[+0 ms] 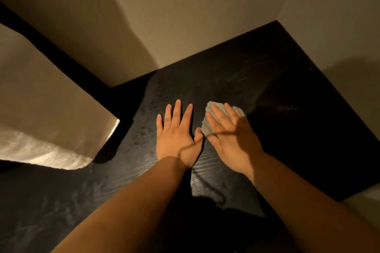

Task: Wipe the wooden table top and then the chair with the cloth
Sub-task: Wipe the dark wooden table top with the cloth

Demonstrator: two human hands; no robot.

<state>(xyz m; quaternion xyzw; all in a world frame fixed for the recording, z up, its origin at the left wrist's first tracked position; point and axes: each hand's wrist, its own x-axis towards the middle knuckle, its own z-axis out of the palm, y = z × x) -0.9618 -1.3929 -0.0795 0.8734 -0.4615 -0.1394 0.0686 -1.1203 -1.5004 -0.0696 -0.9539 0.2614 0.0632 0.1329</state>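
Cloth (207, 124) was pressed to the dark surface (287, 109), just right of frame centre.
The cloth was pinned under the right grip (232, 135), its fingers straight and spread rather than curled; the left grip (176, 135) was laid flat and empty just beside it. The cloth was judged light, soft and limp, apt to bunch, so best pressed across its middle.

I'm facing plain beige walls (185, 16) meeting in a corner, warm dim light casting soft shadows across them, dark frame (51, 53) running along my left, pale beige slab (41, 98) with white fuzzy edge (41, 154) sitting below it
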